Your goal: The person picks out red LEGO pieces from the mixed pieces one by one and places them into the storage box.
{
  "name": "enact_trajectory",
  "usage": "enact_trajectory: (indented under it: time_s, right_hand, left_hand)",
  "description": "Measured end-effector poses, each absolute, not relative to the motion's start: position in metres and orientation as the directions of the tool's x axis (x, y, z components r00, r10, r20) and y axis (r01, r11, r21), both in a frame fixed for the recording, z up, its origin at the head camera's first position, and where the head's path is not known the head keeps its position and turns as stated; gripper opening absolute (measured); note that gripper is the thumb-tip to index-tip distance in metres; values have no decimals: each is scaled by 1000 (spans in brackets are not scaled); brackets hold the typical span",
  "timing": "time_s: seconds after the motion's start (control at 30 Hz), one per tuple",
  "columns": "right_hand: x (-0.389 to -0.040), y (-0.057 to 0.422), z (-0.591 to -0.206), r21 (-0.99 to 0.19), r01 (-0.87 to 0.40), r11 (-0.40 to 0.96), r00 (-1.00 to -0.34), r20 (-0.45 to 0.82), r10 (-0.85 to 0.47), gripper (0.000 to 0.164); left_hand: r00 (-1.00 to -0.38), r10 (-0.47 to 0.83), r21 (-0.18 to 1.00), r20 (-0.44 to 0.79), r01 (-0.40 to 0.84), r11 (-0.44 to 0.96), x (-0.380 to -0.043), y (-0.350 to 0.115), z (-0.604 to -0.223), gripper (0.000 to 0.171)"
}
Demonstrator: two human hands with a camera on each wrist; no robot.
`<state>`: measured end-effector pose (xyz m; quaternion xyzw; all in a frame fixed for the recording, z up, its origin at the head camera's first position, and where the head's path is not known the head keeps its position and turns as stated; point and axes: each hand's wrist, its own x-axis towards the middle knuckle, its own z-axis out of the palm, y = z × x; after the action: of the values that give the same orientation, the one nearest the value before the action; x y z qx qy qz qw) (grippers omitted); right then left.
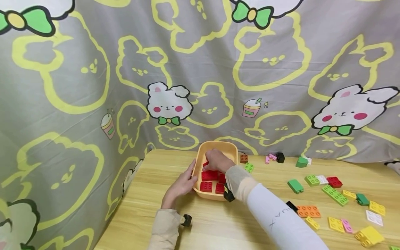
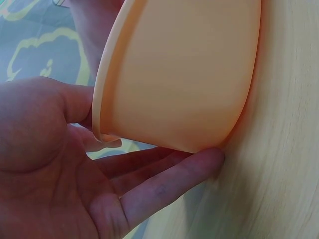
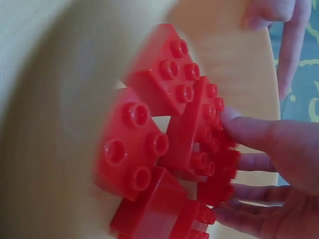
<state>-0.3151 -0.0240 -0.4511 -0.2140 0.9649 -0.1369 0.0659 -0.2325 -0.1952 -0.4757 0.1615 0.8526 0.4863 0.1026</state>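
A light orange plastic bin [image 1: 229, 150] stands on the table, with several red toy bricks [image 1: 206, 186] inside. My left hand [image 1: 184, 182] holds the bin at its left side. In the left wrist view, the thumb hooks over the bin's rim while the fingers lie along the outer wall [image 2: 174, 74]. My right hand [image 1: 217, 161] reaches down into the bin. The right wrist view shows its thumb and fingers around a dark-lit red brick [image 3: 219, 172], beside a long studded red brick [image 3: 184, 132]. Part of the held brick is hidden by neighbouring bricks.
Loose bricks lie scattered on the right of the table, among them an orange one [image 1: 308, 211], a long lime one [image 1: 335, 195] and a yellow one [image 1: 369, 236]. Brown [image 1: 244, 158] and lime [image 1: 249, 167] bricks sit beside the bin. A patterned curtain [image 1: 200, 69] hangs behind.
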Motion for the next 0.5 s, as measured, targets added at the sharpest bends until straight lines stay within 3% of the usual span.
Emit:
enact_trajectory:
  time_s: [0.33,0.5]
  right_hand:
    - [-301,-4,-425,-313,-395,864,-901,-54,-431,29]
    - [-290,9,-415,-369,-472,801,-874,79,-479,27]
  left_hand:
    - [-917,397,880,-23,170,443,-231,-190,-476,66]
    - [-925,377,898,-44,129,420,-228,-196,-477,65]
